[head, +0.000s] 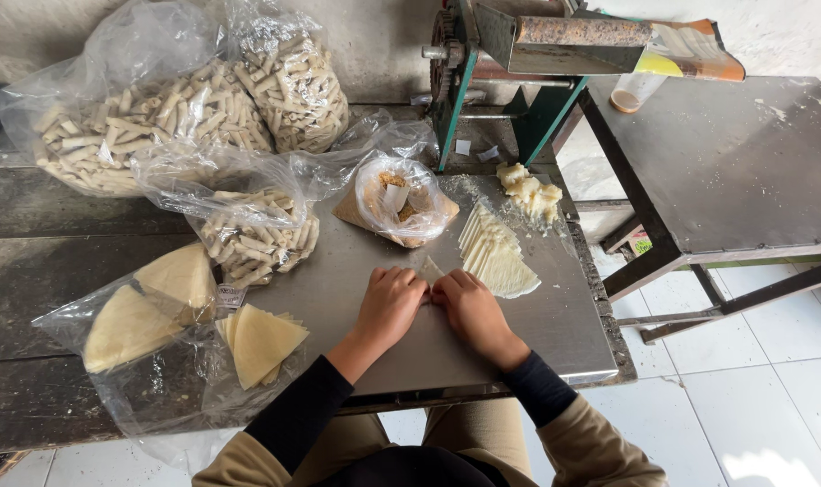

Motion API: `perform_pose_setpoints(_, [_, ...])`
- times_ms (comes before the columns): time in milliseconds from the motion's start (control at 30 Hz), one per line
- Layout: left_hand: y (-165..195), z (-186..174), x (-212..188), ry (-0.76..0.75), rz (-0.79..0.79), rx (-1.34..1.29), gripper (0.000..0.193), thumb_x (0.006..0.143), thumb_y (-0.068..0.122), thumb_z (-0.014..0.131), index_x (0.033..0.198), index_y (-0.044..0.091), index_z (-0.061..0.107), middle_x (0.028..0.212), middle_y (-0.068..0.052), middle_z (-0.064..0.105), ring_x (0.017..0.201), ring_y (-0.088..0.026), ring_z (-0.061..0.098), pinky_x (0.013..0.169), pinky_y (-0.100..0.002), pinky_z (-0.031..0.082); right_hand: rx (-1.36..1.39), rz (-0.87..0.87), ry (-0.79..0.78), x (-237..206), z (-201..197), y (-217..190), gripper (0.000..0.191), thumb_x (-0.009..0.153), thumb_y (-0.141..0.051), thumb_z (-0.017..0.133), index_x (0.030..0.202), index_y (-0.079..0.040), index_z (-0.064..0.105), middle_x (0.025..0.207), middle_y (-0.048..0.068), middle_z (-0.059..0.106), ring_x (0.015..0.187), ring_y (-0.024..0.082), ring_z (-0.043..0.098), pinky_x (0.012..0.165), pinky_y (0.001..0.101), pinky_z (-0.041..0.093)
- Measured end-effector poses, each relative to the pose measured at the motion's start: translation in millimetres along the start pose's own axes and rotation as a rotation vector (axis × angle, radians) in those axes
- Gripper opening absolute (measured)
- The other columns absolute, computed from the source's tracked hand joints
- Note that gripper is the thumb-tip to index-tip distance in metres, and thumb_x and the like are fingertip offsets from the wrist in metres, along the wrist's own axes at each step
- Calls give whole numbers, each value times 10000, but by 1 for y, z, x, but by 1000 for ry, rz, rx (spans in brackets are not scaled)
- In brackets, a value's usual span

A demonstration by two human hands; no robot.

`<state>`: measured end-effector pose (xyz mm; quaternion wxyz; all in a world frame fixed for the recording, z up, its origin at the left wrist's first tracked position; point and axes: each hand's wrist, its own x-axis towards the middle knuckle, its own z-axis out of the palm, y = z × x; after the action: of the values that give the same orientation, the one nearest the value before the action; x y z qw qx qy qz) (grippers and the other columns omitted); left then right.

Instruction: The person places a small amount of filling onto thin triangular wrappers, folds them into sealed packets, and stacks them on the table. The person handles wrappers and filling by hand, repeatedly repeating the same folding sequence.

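Left hand: the left hand (388, 305) lies knuckles up on the metal counter (555, 316), fingers curled and pressed onto a small pale wrapper (430, 269).
Right hand: the right hand (469, 307) is just beside the left one, fingertips touching the same wrapper, fingers bent and close together.
Wrapper: only its far tip shows between the two hands, near the middle of the counter.
Stack of wrappers: a fanned stack of triangular sheets (495, 252) lies just right and far of the hands.
Filling bag: an open plastic bag with brownish filling (398, 200) stands far of the hands.
Crumbly lumps: a pale heap (531, 191) sits at the far right of the counter.
Left side: bags of rolled sticks (248, 230) at the far left, a bag of triangular sheets (158, 316) at the near left.
Far edge: a green hand-cranked machine (501, 63).
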<state>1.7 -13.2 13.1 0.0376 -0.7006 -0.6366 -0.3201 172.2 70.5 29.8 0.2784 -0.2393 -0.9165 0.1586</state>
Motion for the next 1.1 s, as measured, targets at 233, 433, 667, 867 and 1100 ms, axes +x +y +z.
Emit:
perform_pose_setpoints(233, [1, -6, 20, -204, -494, -220, 112, 838, 284, 802, 846, 178, 765, 883, 20, 698, 919, -207, 648, 845, -439, 376, 245, 408, -169, 26, 9, 33, 210, 790, -197, 807, 883, -48, 693, 883, 108, 659, 827, 304, 688, 745, 375, 546])
perform_pose_setpoints(433, [-3, 3, 6, 87, -49, -50, 102, 831, 263, 806, 866, 174, 771, 952, 6, 663, 1000, -228, 577, 906, -434, 351, 85, 47, -52, 4, 7, 27, 236, 792, -194, 804, 952, -49, 706, 961, 132, 601, 951, 343, 588, 863, 449, 457])
perform_pose_setpoints(667, [1, 6, 16, -103, -480, -99, 100, 816, 307, 823, 850, 214, 808, 958, 19, 659, 1065, -240, 512, 877, -488, 267, 118, 478, -103, 22, 8, 24, 177, 791, -291, 830, 883, -159, 757, 971, 52, 600, 947, 249, 621, 893, 398, 459])
perform_pose_setpoints(867, [-2, 9, 11, 81, -243, -74, 80, 814, 280, 818, 858, 217, 794, 994, 46, 676, 1050, -235, 532, 911, -494, 275, -27, 330, -73, 19, 6, 18, 169, 776, -277, 833, 891, -167, 777, 999, 48, 574, 1044, 257, 545, 931, 433, 365])
perform_pose_setpoints(1100, [1, 14, 4, 113, -125, 92, 31, 852, 225, 798, 858, 199, 782, 1043, 25, 666, 1114, -246, 522, 909, -492, 264, -125, 196, 25, 4, 13, 16, 76, 886, -219, 742, 948, -177, 746, 1029, 55, 563, 1059, 269, 549, 939, 430, 402])
